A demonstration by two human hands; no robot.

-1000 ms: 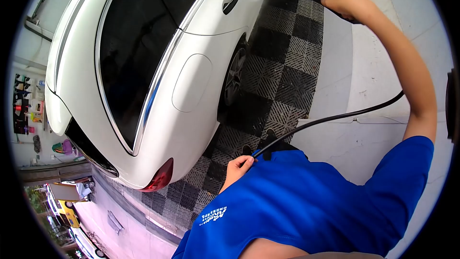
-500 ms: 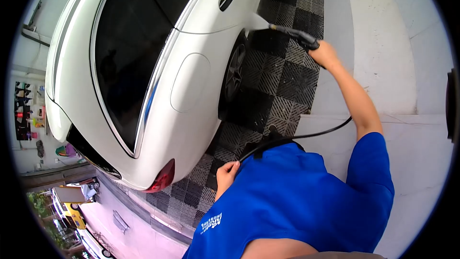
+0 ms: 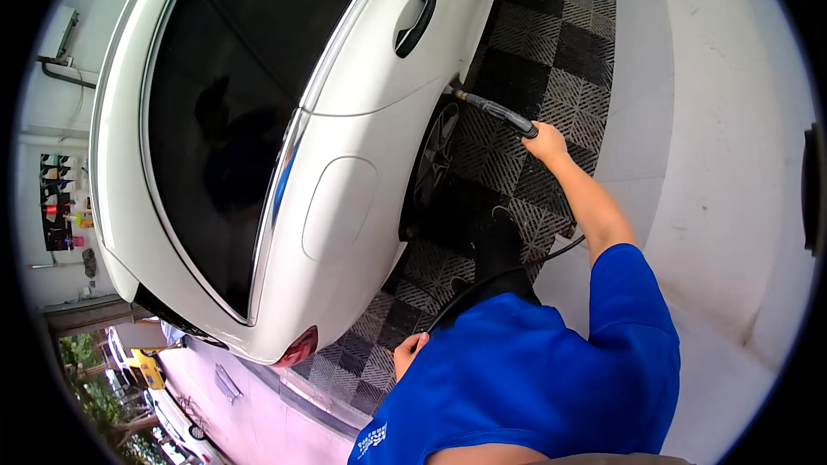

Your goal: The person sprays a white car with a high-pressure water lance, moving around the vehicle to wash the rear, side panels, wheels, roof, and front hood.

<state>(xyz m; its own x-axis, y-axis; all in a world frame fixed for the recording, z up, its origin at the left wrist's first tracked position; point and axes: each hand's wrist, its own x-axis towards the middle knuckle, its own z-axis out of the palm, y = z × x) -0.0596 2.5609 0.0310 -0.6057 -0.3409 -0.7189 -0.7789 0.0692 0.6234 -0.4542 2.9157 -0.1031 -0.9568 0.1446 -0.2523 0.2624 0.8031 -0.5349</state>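
Note:
My right hand [image 3: 544, 143] is wrapped round the grip of a black pressure washer gun [image 3: 500, 114]. The gun's nozzle points at the top of the rear wheel arch of a white car [image 3: 392, 142], close above the wheel [image 3: 435, 155]. Any spray leaving the tip is too faint to make out now. A black hose [image 3: 517, 269] runs in a curve past my legs to my left hand [image 3: 410, 353], whose fingers are closed on it near my waist. My left hand is partly hidden by my blue shirt.
Black and grey grid floor tiles [image 3: 525, 30] run between the car and a pale wall [image 3: 706, 164]. A black door handle [image 3: 417, 22] sticks out from the car's side. Bottles and tools hang on the far wall [image 3: 60, 207]. Outside, a yellow vehicle [image 3: 150, 370] is parked.
The gun's nozzle has come nearer the wheel arch, and the white spray seen before no longer shows clearly. My view has shifted, with more legs and floor showing. Both hands keep their hold.

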